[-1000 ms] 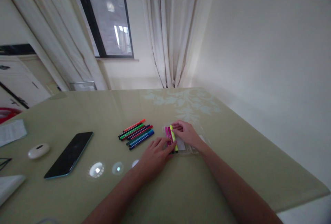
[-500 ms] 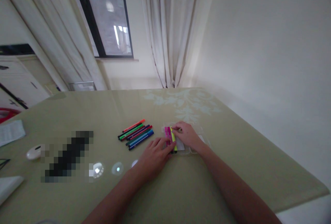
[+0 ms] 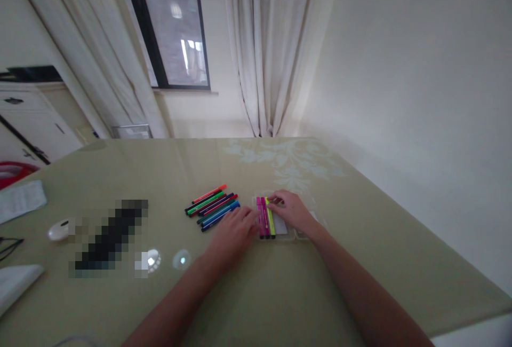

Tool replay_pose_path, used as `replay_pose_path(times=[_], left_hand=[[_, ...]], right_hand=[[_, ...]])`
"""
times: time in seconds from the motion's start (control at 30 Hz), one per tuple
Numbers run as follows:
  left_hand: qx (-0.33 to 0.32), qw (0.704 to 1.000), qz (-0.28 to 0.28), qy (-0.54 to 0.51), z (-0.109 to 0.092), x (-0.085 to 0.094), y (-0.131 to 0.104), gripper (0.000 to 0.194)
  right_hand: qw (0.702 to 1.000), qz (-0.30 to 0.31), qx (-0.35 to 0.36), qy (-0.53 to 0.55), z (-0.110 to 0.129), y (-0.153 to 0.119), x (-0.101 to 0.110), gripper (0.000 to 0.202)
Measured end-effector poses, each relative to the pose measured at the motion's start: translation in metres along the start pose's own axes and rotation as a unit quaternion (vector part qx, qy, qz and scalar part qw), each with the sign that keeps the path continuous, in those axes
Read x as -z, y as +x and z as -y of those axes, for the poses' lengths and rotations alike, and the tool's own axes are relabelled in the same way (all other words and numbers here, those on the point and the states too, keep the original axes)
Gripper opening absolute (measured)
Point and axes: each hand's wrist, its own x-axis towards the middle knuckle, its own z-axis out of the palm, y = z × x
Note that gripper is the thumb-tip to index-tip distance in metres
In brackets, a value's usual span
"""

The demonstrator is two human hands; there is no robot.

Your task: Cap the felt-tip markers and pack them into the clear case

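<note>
A clear plastic case (image 3: 285, 237) lies open on the table. Along its left side, two pink-magenta markers (image 3: 262, 219) and a yellow marker (image 3: 271, 224) sit side by side, black ends toward me. My right hand (image 3: 293, 211) reaches over the case, thumb and forefinger at the far end of the yellow marker. Just left of the case is my left hand (image 3: 237, 230), its fingers stretched out and holding nothing that shows. Beyond its knuckles, several loose markers (image 3: 212, 204) in orange, green, red and blue lie slanted on the table.
On the left of the table (image 3: 256, 293) are a white mouse (image 3: 59, 230), a pixelated dark patch, a pale sheet (image 3: 24, 200), a white object (image 3: 18, 285) at the edge and a dark cable (image 3: 10, 248). A wall (image 3: 420, 96) borders the right side.
My left hand has lifted off the markers in the case and shifted left toward the loose ones. My right hand stays at the yellow marker's far end. The view has shifted slightly.
</note>
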Motion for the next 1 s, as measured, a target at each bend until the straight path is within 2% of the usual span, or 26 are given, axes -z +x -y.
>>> replay_pose_path(times=[0.07,0.13,0.23,0.57,0.63,0.7,0.77,0.83,0.9,1.0], left_hand=[[0.095,0.994,-0.016,0.057,0.01,0.006,0.001,0.021],[0.16,0.981,-0.017,0.109,0.018,0.011,0.001,0.018],[0.188,0.974,-0.002,0.124,0.023,0.014,0.0,0.018],[0.181,0.981,0.006,0.074,0.025,0.005,0.001,0.013],[0.161,0.986,-0.03,0.029,0.024,0.005,0.002,0.014],[0.133,0.986,-0.083,-0.051,0.021,0.006,0.003,0.015],[0.113,0.978,-0.117,-0.132,0.016,0.006,0.004,0.018],[0.105,0.969,-0.125,-0.186,0.011,0.005,0.003,0.021],[0.099,0.963,-0.121,-0.217,0.007,0.004,0.002,0.023],[0.098,0.958,-0.116,-0.244,0.005,0.001,0.001,0.024]], right_hand=[[1.0,-0.013,-0.008,0.009,-0.002,0.001,0.001,0.016],[0.999,-0.029,-0.012,0.016,-0.002,0.002,0.001,0.016],[0.998,-0.057,-0.012,0.033,0.0,0.003,0.002,0.015],[0.989,-0.129,-0.002,0.068,0.012,0.001,0.006,0.016],[0.989,-0.116,-0.003,0.095,0.018,0.0,0.005,0.019],[0.985,-0.073,-0.006,0.155,0.025,-0.002,0.001,0.024],[0.97,-0.012,-0.009,0.243,0.033,-0.004,-0.002,0.032],[0.947,0.033,-0.014,0.318,0.04,-0.006,-0.005,0.036],[0.933,0.042,-0.024,0.356,0.045,-0.007,-0.005,0.036],[0.925,-0.003,-0.048,0.376,0.045,-0.005,-0.002,0.036]])
